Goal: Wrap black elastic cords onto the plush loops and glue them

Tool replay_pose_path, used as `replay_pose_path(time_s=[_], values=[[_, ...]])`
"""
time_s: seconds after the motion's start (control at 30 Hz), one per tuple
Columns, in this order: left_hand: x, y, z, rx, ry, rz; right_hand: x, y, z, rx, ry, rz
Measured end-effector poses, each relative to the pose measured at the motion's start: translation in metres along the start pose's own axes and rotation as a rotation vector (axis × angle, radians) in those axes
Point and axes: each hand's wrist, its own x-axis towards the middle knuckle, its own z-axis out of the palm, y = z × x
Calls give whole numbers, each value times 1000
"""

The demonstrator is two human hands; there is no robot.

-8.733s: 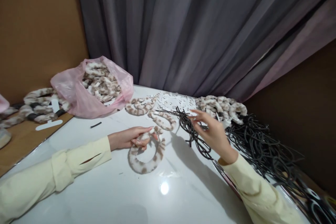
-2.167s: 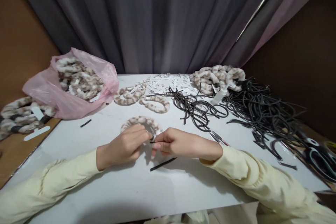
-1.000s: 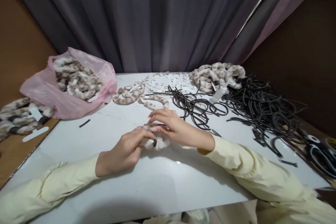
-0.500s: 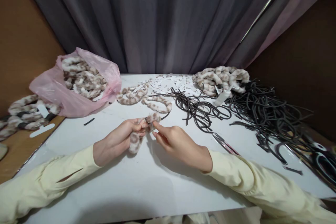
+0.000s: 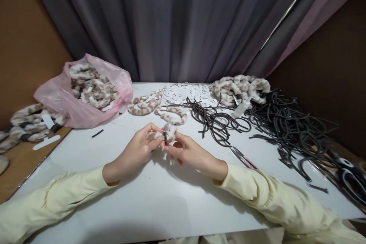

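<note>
Above the middle of the white table, my left hand [image 5: 141, 145] and my right hand [image 5: 187, 148] meet at a small furry strip [image 5: 171, 131], mottled white and brown. A short dark piece shows at its middle, between my fingertips. My left thumb and forefinger pinch the strip's left end. The fingers of my right hand are closed on its right side, partly hidden behind the fur. Just beyond my hands lies a curved furry tube [image 5: 178, 114], with a bundled furry tube [image 5: 144, 105] to its left.
A pink plastic bag [image 5: 122, 84] of furry pieces stands back left. Black cords [image 5: 214, 122] lie right of centre, beside a larger cord heap [image 5: 297, 122]. Tweezers [image 5: 243, 158], a small bottle [image 5: 241, 108], scissors [image 5: 353, 179] and scattered white tags [image 5: 183, 93] lie around.
Both hands have turned the furry strip; its hanging left end no longer shows below my left hand. My left hand now shows its back, and my right fingers have curled in more.
</note>
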Motion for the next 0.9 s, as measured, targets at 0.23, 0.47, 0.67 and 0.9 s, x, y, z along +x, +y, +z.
replay_pose_path(time_s=[0.23, 0.47, 0.67, 0.9], values=[[1, -15, -10, 640, 55, 548, 0, 3, -2, 69, 17, 5], [10, -29, -16, 1042, 144, 1094, -4, -4, -4, 254, -164, 234], [8, -24, -18, 1083, 166, 1177, -14, -14, -2, -186, -40, 12], [14, -27, -20, 941, 202, 1205, -12, -3, -2, -554, 105, -233]])
